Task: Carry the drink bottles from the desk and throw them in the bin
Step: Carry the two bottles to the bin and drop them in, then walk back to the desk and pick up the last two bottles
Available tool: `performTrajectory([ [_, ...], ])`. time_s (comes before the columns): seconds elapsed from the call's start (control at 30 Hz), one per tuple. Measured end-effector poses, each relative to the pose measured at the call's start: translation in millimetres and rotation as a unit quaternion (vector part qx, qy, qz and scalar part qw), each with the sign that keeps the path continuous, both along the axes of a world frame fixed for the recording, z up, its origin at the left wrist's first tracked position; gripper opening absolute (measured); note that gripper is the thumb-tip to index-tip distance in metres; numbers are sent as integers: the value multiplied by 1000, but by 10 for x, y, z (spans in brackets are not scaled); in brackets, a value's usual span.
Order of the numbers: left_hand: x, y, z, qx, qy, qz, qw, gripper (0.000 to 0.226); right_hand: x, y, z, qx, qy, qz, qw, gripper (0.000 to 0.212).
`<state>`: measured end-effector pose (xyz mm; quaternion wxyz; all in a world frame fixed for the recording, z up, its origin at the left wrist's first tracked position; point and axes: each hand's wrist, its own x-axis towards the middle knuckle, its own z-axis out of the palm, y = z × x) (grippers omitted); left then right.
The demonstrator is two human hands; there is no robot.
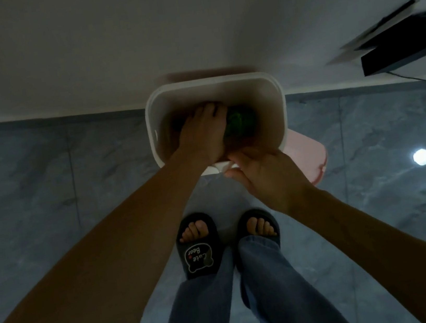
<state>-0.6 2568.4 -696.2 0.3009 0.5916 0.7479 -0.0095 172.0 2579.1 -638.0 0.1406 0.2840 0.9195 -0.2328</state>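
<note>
Fingers [209,111] of the left hand [201,135] are reaching, loosely spread, into the white bin [151,109] beside a green bottle [239,122]; any hold is unclear. Right hand [265,173] is curling on the near rim, grip hidden. Releasing low should be avoiding bounce-out.

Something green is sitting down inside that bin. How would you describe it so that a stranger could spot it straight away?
Find the white bin standing on the grey floor against the pale wall, straight ahead of the person's slippers. Look down into it, just right of the left hand reaching in. The green bottle lies there, dim and blurred, the only green thing in a bin otherwise brown and shadowed.
</note>
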Motion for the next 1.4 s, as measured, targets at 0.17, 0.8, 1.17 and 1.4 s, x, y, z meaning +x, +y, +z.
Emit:
performTrajectory([
  [0.17,21,-359,596,38,-51,88,994,48,2,-57,362,-8,-25,-19,999,42],
  [0.8,601,-2760,4637,-178,-123,290,932,17,1371,-999,4175,-186,-167,-173,953,27],
  [1.17,938,-3938,5812,-210,-115,463,853,22,1363,-842,5382,-148,-224,-54,962,22],
  [1.4,1733,-4811,6121,-211,-213,672,677,26,-135,-1067,5622,-144,-240,99,955,29],
])
